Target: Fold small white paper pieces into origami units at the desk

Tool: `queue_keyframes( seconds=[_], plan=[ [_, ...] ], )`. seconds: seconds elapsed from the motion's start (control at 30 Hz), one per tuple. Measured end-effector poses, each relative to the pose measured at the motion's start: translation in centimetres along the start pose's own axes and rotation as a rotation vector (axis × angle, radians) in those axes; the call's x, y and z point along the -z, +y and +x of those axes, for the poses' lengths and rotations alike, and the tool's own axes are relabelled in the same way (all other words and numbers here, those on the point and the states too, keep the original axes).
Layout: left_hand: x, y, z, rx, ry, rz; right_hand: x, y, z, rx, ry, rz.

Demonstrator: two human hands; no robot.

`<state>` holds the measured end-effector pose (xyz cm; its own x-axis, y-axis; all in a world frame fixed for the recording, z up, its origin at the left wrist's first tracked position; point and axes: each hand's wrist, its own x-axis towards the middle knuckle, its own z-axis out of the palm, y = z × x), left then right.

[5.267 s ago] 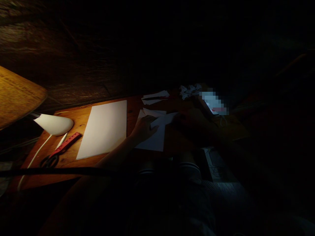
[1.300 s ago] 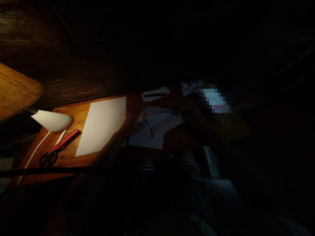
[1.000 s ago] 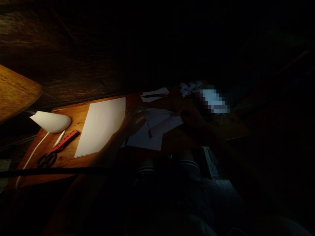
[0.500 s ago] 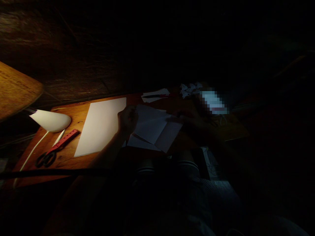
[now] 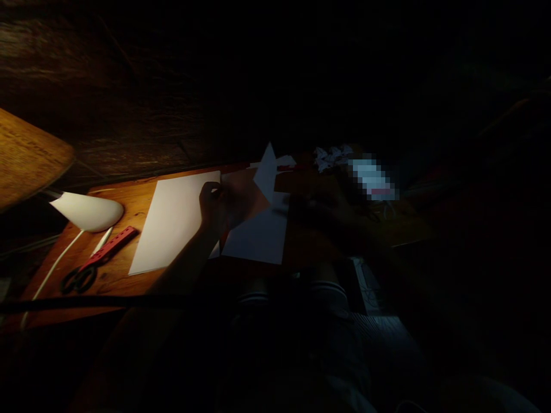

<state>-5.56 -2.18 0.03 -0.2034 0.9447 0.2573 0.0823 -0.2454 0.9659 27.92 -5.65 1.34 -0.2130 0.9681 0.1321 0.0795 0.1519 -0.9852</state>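
My left hand (image 5: 210, 206) is closed on the edge of a folded sheet of paper (image 5: 248, 201), lifted above the table. One flap of that sheet stands up at its right end; the rest is in shadow. Below it lies a flat white sheet (image 5: 260, 238). To the right, in deep shadow, my right hand (image 5: 316, 207) is apart from the folded paper, its fingers stretched to the left near the flat sheet's upper right corner. A larger stack of white paper (image 5: 170, 226) rests to the left, partly behind my left wrist.
Scissors (image 5: 86, 275) with black handles lie by a red strip-like piece (image 5: 112, 245) at left. A white lamp base (image 5: 88, 212) with a cord stands beyond. Paper slips (image 5: 285, 161), several crumpled or folded papers (image 5: 333, 158) and a pixelated bright screen (image 5: 373, 179) line the back.
My left hand has moved slightly left with the folded paper, and a flap now stands up. My right hand has come off the paper. The flat sheet beneath is more exposed.
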Motion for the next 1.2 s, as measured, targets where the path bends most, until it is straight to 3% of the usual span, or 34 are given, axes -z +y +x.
queue_keyframes(
  seconds=[0.03, 0.1, 0.17, 0.27, 0.37, 0.5, 0.57, 0.73, 0.93, 1.1, 1.2],
  plan=[
    [-0.1, -0.2, 0.0, 0.025, 0.078, -0.070, -0.2, 0.0, -0.1, 0.017, -0.060, -0.041],
    [-0.5, -0.3, -0.2, 0.068, 0.088, -0.158, -0.2, 0.1, -0.3, 0.046, -0.151, -0.148],
    [-0.9, -0.3, -0.3, 0.104, 0.053, -0.199, 0.0, 0.2, -0.2, 0.071, -0.163, -0.277],
    [-1.5, -0.6, -0.3, 0.110, 0.001, -0.184, -0.2, 0.1, -0.3, 0.136, -0.090, -0.455],
    [-1.8, -1.0, -0.2, 0.086, -0.044, -0.168, -2.3, -0.4, -0.6, 0.206, -0.006, -0.518],
    [-1.9, -1.1, -0.2, 0.061, -0.094, -0.214, -6.4, -0.6, 0.7, 0.227, 0.128, -0.389],
    [-1.8, -1.0, -0.2, 0.074, -0.120, -0.230, -7.4, -0.2, 2.4, 0.229, 0.169, -0.292],
    [-1.4, -0.4, -0.5, 0.130, -0.214, -0.230, -5.3, 0.5, 6.6, 0.055, 0.387, 0.001],
    [-1.6, 0.0, -1.6, 0.329, -0.375, -0.274, -3.2, -0.8, 5.9, -0.036, 0.292, 0.119],
    [-1.9, -0.2, -1.8, 0.333, -0.386, -0.195, -4.1, -1.9, 4.3, -0.110, 0.154, 0.015],
    [-1.6, -0.4, -1.6, 0.334, -0.356, -0.147, -5.1, -2.2, 3.9, -0.167, 0.145, 0.000]
  ],
)
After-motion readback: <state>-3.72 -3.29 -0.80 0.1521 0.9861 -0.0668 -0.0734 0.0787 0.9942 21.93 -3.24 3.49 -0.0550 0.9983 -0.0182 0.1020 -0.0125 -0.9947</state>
